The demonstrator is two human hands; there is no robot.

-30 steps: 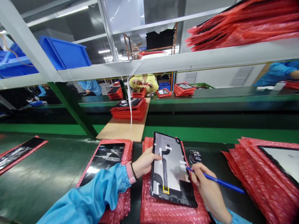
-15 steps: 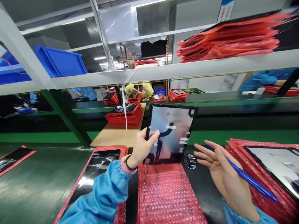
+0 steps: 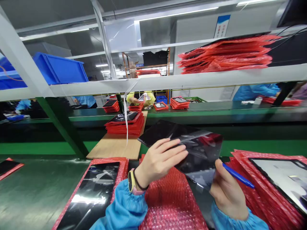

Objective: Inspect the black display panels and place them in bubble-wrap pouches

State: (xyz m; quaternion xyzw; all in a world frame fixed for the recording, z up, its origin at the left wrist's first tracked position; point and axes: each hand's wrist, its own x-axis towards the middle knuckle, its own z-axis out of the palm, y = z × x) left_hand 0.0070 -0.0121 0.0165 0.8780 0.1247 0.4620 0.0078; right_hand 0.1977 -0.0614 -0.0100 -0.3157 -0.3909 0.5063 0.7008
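Observation:
A tablet screen (image 3: 203, 143) is held tilted above a red bubble-wrap sleeve (image 3: 172, 201), its glossy black face showing. My left hand (image 3: 159, 161) lies across that face with fingers stretched out flat; its thumb is hidden. At the lower right corner, my right hand (image 3: 227, 191) pinches the screen between thumb and fingers. A blue pen (image 3: 238, 175) is tucked in the same hand, pointing out to the right. Left of the sleeve, another black screen (image 3: 96, 191) rests on red bubble wrap.
On the right, a screen with its pale back up (image 3: 280, 179) lies on stacked red sleeves (image 3: 254, 204). More sleeved screens (image 3: 126, 124) are piled on a wooden board (image 3: 105, 147). A white shelf rail (image 3: 153, 76) crosses ahead, with co-workers beyond.
The screen has turned from its pale back with a ribbon cable to its glossy black face. My right hand has moved in and taken its corner; my left fingers now lie flat across it.

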